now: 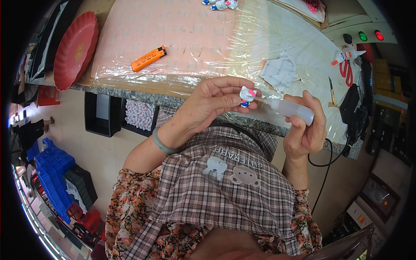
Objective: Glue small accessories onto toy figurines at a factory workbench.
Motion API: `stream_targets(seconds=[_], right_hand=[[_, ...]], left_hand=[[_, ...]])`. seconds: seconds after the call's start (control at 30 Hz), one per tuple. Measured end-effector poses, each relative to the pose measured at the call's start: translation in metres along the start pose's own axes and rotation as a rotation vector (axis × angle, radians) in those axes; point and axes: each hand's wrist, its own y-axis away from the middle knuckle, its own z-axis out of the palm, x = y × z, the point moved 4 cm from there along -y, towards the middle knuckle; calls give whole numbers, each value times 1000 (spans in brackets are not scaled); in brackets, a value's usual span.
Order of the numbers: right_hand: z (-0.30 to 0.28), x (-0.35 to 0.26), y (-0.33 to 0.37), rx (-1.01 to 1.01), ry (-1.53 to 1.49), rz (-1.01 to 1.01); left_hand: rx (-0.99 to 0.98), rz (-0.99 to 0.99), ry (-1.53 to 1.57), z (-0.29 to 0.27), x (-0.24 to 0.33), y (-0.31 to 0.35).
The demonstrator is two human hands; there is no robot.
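Observation:
My left hand pinches a small white cat figurine with a pink bow and blue clothes, held upright over the table's near edge. In my right hand lies a translucent squeeze bottle, tipped sideways. Its thin nozzle points left and reaches the figurine's side; whether it touches cannot be made out. Several similar figurines lie at the far edge of the table. A folded checked cloth rests beyond the bottle.
An orange lighter and a red scalloped tray are on the left. At right lie a knife, red-handled scissors and a black cable. Below the stone edge, a black bin holds many small white pieces.

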Motion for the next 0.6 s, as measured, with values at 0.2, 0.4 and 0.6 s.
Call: stream_targets(seconds=[0.2,0.4,0.6], right_hand=[[-10,15,0,166,-389,262],[-7,49,-26,163,-720,545],[-2,93,-73,68,-584,601]], left_hand=[[49,15,-2,6,11,4],[63,60,-15,0,18,1],[7,143,-68,-3,22,-16]])
